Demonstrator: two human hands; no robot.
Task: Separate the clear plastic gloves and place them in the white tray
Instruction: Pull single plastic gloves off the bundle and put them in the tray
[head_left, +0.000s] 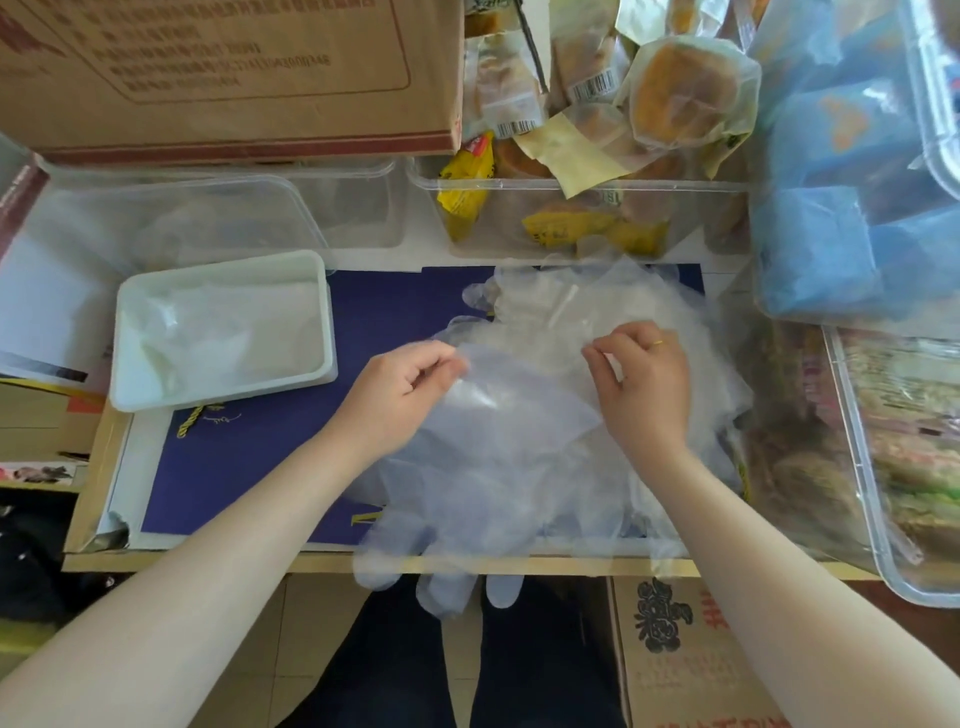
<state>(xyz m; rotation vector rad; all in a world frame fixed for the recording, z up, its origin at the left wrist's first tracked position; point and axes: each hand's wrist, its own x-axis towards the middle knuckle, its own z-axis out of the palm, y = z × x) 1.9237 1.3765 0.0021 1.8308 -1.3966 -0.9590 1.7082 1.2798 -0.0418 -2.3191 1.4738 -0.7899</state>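
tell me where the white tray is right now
In the head view the white tray sits on the left, partly on the purple mat, just left of the left hand.

We saw clear gloves (524, 415) over a dark blue sheet (249, 452) with gold lettering. The tray (124, 332) was white, the box (218, 73) brown with red print. Yellow wrappers (465, 192) sat in a clear tub (571, 218), and a ring (658, 343) was gold.

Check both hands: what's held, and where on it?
Left hand pinches the upper left edge of a clear plastic glove atop the glove pile. Right hand pinches thin film at the same sheet's upper right; exact layer unclear.
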